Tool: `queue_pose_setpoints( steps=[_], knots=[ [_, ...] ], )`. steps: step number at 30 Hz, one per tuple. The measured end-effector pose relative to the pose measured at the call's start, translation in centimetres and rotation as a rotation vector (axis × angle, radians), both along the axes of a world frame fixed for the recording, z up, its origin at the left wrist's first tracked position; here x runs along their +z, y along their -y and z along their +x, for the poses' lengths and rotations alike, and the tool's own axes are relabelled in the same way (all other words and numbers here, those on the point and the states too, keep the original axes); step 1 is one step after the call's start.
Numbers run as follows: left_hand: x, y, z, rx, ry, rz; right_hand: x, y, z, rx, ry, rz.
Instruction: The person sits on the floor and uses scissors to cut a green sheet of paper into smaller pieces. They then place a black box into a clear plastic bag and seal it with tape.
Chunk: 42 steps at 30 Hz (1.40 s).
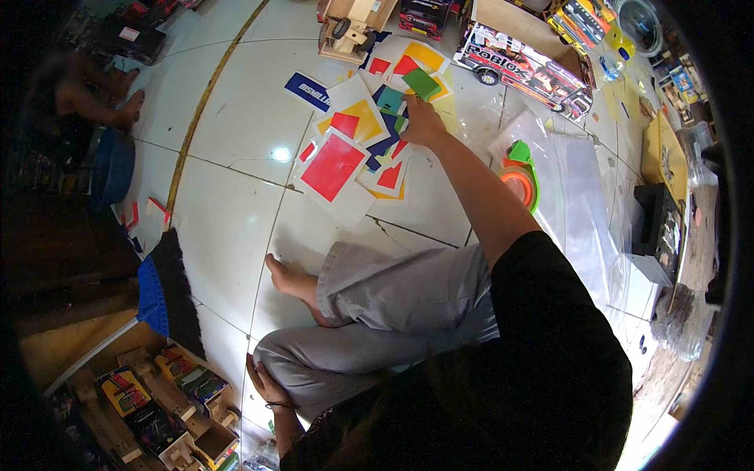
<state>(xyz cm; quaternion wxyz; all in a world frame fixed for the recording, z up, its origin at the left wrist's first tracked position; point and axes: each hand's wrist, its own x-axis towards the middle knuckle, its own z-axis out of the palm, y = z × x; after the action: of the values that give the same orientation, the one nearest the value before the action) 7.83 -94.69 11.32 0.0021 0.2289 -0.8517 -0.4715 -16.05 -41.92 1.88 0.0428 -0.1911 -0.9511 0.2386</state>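
My right hand (422,123) reaches into a loose pile of coloured sheets on the tiled floor. Its fingers are curled down among the pieces, beside a green piece (422,83) and a teal one (389,100); what they grip is hidden. Nearer to me in the pile lies a white-edged red sheet (333,165), overlapping others in yellow and white. A dark blue strip with white lettering (308,89) sticks out at the pile's left. My left hand (268,385) rests against my bent knee with its fingers stretched out, holding nothing.
A green tape dispenser with an orange roll (518,182) stands right of my forearm, beside clear plastic sheets (581,188). Behind the pile are a wooden toy truck (351,33) and a printed toy truck (522,67). More trucks fill a box (98,345) lower left. Another person sits upper left.
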Motion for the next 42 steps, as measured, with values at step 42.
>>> queue_pose_setpoints(
  steps=[42],
  knots=[
    [0.2, -0.3, -0.2, -0.019, -0.008, -0.090, 3.4, 5.8, -1.1, 0.740, 0.386, 0.317]
  ],
)
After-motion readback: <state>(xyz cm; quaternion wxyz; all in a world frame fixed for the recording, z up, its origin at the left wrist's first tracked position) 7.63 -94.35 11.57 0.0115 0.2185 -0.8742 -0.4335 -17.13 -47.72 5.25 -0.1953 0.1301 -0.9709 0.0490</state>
